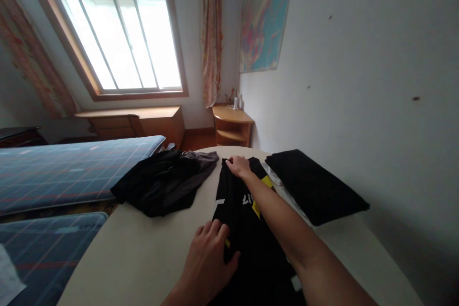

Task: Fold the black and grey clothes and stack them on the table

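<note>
A black shirt with yellow patches and white lettering lies in a long folded strip across the table in front of me. At its far end, my right hand is closed on the fabric near the left corner. My right forearm crosses over the shirt and hides part of the print. My left hand rests on the shirt's near left edge, its fingers slightly bent and its thumb apart. The shirt's near end runs out of view at the bottom.
A loose heap of black and grey clothing lies on the round pale table to the left. To the right are a neatly folded black garment and some white fabric. Blue plaid mattresses stand beyond the left edge; a wall borders the right.
</note>
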Demonstrator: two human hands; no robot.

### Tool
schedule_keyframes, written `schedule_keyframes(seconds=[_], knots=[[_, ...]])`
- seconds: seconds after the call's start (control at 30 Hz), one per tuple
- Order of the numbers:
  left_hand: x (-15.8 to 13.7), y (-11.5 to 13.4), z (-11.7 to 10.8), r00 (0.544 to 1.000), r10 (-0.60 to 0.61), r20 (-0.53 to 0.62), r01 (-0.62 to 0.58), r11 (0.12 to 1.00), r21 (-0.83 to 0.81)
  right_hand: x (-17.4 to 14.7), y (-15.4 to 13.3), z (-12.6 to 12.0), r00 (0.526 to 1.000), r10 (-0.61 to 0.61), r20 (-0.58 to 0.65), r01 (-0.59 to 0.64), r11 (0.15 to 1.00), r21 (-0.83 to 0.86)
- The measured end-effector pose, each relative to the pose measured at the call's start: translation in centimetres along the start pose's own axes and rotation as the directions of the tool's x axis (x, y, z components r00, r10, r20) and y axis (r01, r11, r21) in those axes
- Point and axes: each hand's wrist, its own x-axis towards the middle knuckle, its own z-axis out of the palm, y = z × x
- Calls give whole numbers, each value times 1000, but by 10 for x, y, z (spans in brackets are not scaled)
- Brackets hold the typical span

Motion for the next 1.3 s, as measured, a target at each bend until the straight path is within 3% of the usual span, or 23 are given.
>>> schedule_keyframes(seconds=[0.13,0.27,0.53,0.83,1.1,1.3], knots=[[-7,5,-3,997,-34,71,31,999,37,-8,3,-3,997,74,-15,-74,997,-5],[-14,11,-2,985,-57,162,50,998,46,-12,10,-7,988,138,69,-140,990,21],[-20,18,-5,966,-110,233,89,991,96,-17,20,-4,980,66,189,-96,983,154],[-21,12,-6,987,-108,121,113,993,-31,-20,22,-3,976,124,182,-159,967,198],[-23,18,-7,986,-46,160,54,998,-46,-16,19,-1,970,143,194,-182,963,199],[-24,17,0,988,-51,147,57,998,-39,-20,21,6,980,156,123,-180,958,224]])
